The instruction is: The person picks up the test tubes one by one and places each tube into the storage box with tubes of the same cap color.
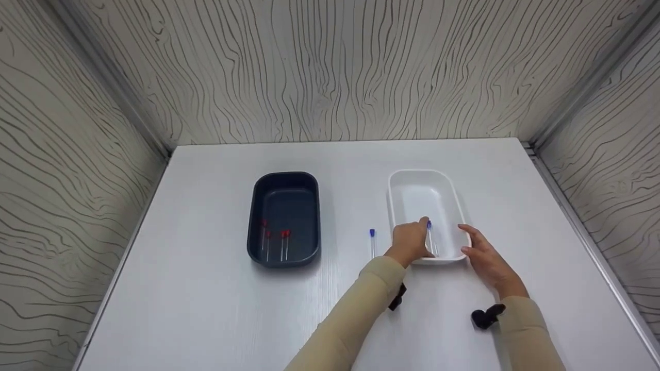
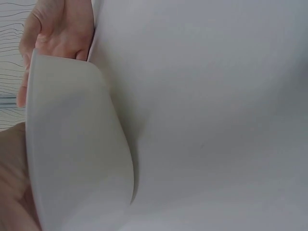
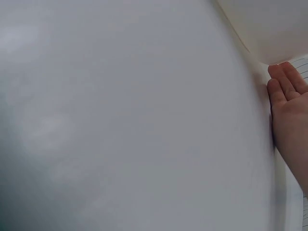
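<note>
My left hand (image 1: 410, 241) reaches over the near left side of a white tray (image 1: 396, 198). Its thumb and forefinger are spread beside a clear tube with a blue cap (image 1: 429, 225), which lies along the tray's floor; its other fingers are hidden. In the left wrist view the hand (image 2: 17, 178) is partly behind the tray's wall (image 2: 79, 139). At the tray's near right edge, my right hand (image 1: 487, 257) rests with fairly straight fingers against the rim. The right wrist view shows that hand (image 3: 291, 108) beside the tray's wall (image 3: 274, 29).
Left of the white tray, another blue-capped tube (image 1: 372, 233) lies on the white table (image 1: 216, 314), partly hidden by my left sleeve. A dark blue tray (image 1: 315, 216) farther left holds several red-capped tubes (image 1: 285, 234). Wood-patterned panels (image 1: 330, 72) surround the table's back and sides.
</note>
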`<action>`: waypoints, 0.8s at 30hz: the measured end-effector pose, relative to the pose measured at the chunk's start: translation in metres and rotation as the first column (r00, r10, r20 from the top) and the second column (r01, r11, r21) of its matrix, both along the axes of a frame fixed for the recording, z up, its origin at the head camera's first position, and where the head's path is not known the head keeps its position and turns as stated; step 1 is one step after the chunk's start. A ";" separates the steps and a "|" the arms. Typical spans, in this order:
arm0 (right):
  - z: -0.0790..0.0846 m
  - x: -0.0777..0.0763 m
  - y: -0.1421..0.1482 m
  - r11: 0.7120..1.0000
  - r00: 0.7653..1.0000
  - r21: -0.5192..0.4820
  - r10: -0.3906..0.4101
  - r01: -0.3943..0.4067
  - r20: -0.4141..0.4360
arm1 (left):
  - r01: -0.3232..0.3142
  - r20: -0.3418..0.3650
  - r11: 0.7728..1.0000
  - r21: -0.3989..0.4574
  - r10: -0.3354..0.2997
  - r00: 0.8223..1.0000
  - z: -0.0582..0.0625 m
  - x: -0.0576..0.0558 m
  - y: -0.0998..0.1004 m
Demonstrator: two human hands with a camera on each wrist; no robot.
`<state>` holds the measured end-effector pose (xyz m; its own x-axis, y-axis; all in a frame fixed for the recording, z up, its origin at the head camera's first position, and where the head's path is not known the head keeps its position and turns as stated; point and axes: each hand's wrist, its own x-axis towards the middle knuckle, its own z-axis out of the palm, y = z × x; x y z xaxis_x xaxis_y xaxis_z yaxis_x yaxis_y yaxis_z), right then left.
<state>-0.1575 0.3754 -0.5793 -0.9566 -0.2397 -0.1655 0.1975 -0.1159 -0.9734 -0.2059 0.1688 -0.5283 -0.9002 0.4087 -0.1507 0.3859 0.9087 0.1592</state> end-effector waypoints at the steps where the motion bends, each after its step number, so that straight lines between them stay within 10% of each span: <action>1: 0.000 0.000 0.000 1.000 1.000 0.007 0.000 0.000 0.001 | 0.000 0.004 1.000 0.002 0.000 1.000 0.000 0.000 0.000; 24: -0.002 0.002 0.000 1.000 1.000 0.005 -0.003 0.003 -0.011 | 0.043 0.011 0.999 0.016 -0.043 0.999 0.001 0.001 -0.003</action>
